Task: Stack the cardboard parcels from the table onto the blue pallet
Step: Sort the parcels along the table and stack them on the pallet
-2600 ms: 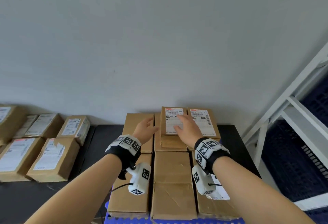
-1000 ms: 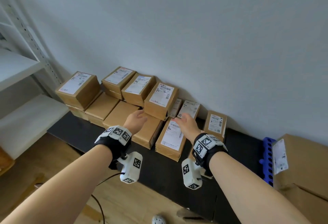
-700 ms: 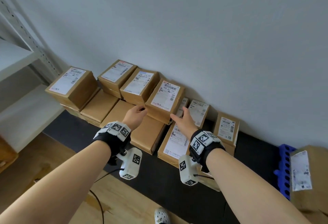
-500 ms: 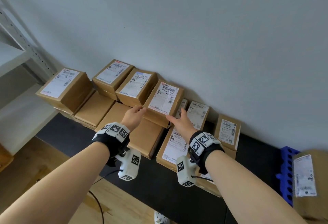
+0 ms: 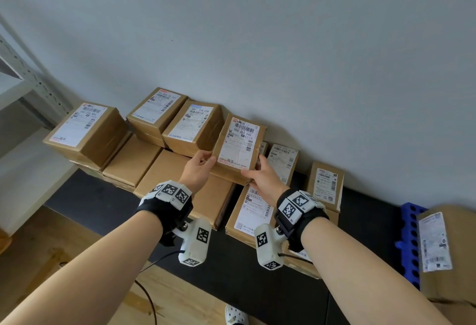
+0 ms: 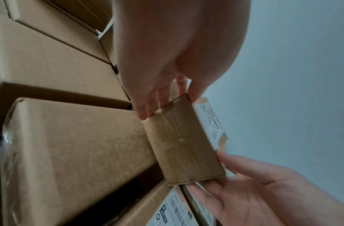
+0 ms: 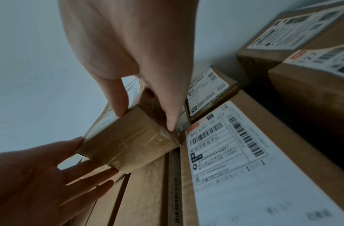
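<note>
Both hands, left hand and right hand, pinch one small label-topped brown cardboard parcel, with many parcels left on the black table.

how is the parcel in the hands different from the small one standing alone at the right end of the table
The held parcel is tilted, gripped at its near corners by the left hand and right hand; the lone parcel sits untouched. The held parcel sits above other boxes; the lone parcel stands apart on the black table. The held one looks larger. Both are brown cardboard with white shipping labels.
</note>
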Available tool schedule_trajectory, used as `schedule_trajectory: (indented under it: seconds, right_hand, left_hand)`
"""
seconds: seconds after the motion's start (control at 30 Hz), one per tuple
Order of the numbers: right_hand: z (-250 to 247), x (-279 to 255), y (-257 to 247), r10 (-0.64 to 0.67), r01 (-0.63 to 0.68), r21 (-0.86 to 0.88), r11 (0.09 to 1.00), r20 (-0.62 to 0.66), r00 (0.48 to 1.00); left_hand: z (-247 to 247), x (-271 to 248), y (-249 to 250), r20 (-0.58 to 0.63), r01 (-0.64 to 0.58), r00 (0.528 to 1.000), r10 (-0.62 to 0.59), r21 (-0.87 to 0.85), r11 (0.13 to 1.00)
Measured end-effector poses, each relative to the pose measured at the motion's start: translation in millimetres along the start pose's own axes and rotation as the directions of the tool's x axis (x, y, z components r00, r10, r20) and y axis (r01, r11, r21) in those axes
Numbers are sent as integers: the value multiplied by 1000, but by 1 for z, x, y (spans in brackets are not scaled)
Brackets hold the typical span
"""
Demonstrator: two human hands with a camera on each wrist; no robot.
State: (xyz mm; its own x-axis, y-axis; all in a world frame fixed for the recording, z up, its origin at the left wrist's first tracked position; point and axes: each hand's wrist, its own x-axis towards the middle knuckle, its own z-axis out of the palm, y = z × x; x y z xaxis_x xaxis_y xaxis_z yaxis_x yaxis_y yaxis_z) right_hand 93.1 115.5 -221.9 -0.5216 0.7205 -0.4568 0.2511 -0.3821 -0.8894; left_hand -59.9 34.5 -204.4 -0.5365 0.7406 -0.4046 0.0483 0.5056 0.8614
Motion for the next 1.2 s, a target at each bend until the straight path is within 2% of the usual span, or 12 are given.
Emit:
schedule_trajectory:
  seconds: [0.27, 0.43, 0.67, 0.97, 1.2]
  right_hand:
    - [-13, -52, -1, -100, 101, 17, 995, -64, 993]
    - [-26, -107, 1, -173, 178, 34, 983, -122, 977]
    - [-52, -200, 22, -220, 225, -1, 974, -217, 951]
    - [-99, -301, 48, -221, 243, 5, 970, -398, 890]
    - [-148, -355, 67, -211, 223, -46, 974, -547, 810]
  left_hand:
    - [11, -45, 16, 117, -83, 989, 89, -53, 995]
    - [21, -89, 22, 201, -179, 962, 186, -52, 982]
    - [55, -155, 17, 328, -198, 922, 203, -49, 979]
    - [118, -228, 14, 509, -247, 829, 232, -41, 968]
    - [180, -267, 24, 601, -333, 748, 281, -26, 943]
